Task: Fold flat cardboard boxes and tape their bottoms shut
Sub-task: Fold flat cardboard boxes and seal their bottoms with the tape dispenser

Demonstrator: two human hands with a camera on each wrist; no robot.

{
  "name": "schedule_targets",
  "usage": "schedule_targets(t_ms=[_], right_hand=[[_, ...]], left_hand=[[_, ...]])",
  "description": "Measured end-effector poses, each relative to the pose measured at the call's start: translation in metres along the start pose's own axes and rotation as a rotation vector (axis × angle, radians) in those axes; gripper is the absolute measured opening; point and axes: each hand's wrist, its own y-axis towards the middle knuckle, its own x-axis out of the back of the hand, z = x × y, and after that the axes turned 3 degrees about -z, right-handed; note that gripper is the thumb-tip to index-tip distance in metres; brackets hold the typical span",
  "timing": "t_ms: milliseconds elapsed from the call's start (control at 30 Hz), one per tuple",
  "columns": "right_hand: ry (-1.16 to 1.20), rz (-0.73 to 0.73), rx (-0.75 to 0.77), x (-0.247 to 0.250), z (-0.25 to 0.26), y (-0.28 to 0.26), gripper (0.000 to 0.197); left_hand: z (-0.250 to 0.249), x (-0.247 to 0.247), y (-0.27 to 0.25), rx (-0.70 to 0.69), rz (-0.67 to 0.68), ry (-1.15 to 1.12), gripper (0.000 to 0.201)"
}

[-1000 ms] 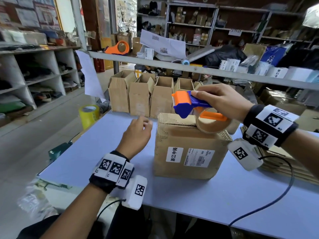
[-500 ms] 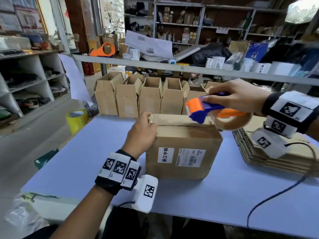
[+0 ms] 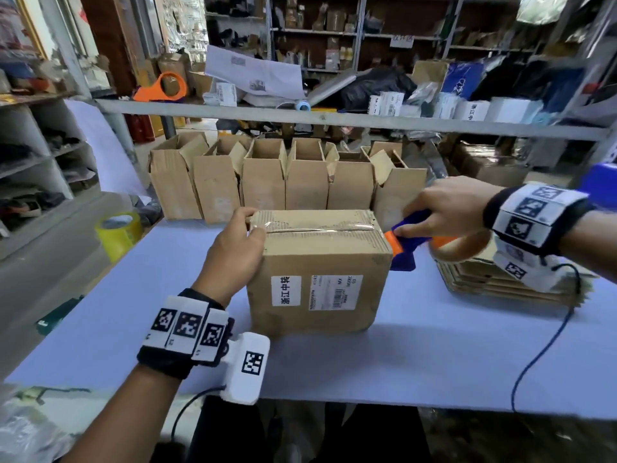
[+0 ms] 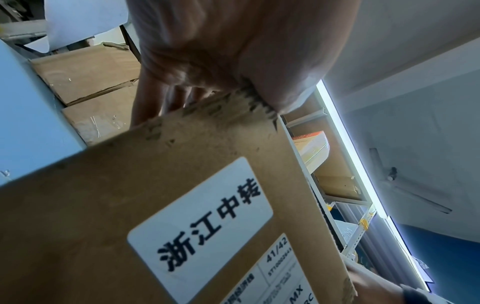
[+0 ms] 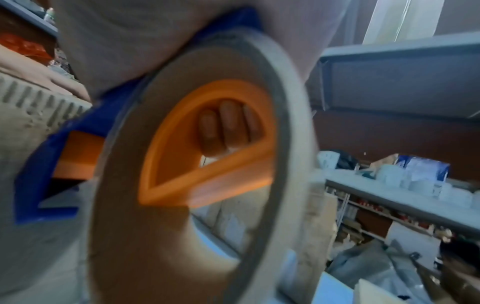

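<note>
Head: box stood on bench, taped seam up. Left grip clamped box's top-left edge; right grip wrapped dispenser at box's right edge.
Left wrist: thumb on top, fingers behind box.
Right wrist: fingers curled through handle.
Risk: a poor cut could peel the strip off.

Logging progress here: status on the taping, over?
Left hand grips box corner. Right hand holds tape dispenser at right edge. Tape strip spans seam. Nothing blocking.

Left hand cupped forward, thumb bent; right hand curled tight.
</note>
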Motion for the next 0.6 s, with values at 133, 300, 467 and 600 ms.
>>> schedule_targets(t_ms=[133, 300, 467, 600], right_hand=[[0.115, 0.117, -0.021, -0.003, 0.006, 0.026, 0.052], [-0.032, 0.239, -0.031, -0.01, 0.008, 0.028, 0.051], [-0.114, 0.175, -0.068, -0.061, 0.031, 0.02, 0.05], [0.033, 0.042, -0.129, -0.086, 0.029, 0.016, 0.034]], left_hand=[[-0.003, -0.002, 0.0, -0.005, -0.001, 0.079, 0.036], [-0.007, -0.004, -0.003, -0.009, -0.007, 0.129, 0.038], [-0.008, -0.004, -0.005, -0.01, -0.015, 0.105, 0.039], [-0.005, -0.003, -0.005, -0.022, -0.02, 0.093, 0.043]])
